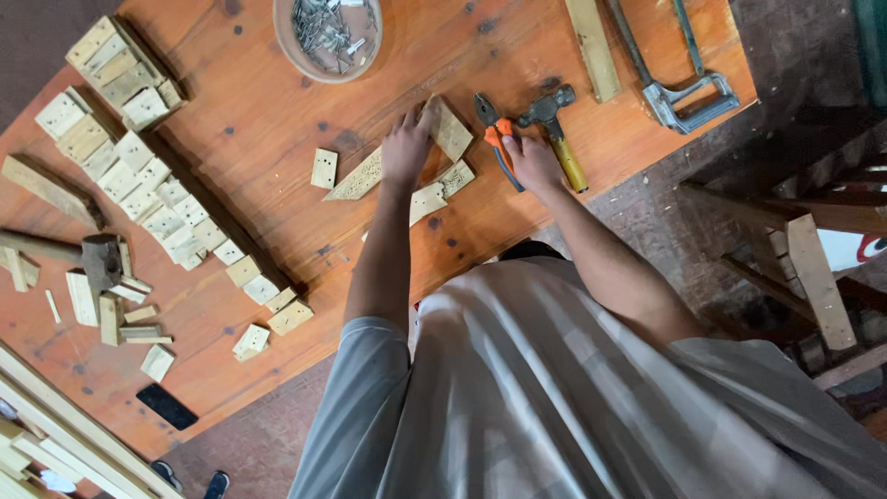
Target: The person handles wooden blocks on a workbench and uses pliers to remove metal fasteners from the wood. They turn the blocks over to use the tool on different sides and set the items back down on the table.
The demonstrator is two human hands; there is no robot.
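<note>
On my desk [277, 120] I count two hammers, one with a yellow handle [554, 125] and one heavier mallet [92, 259], one pair of orange pliers [497, 139] and one hacksaw [684, 83]. There is one bowl of nails [327, 37] and one dark phone [166, 407]. The small wooden blocks [139, 176] are too many to count surely.
</note>
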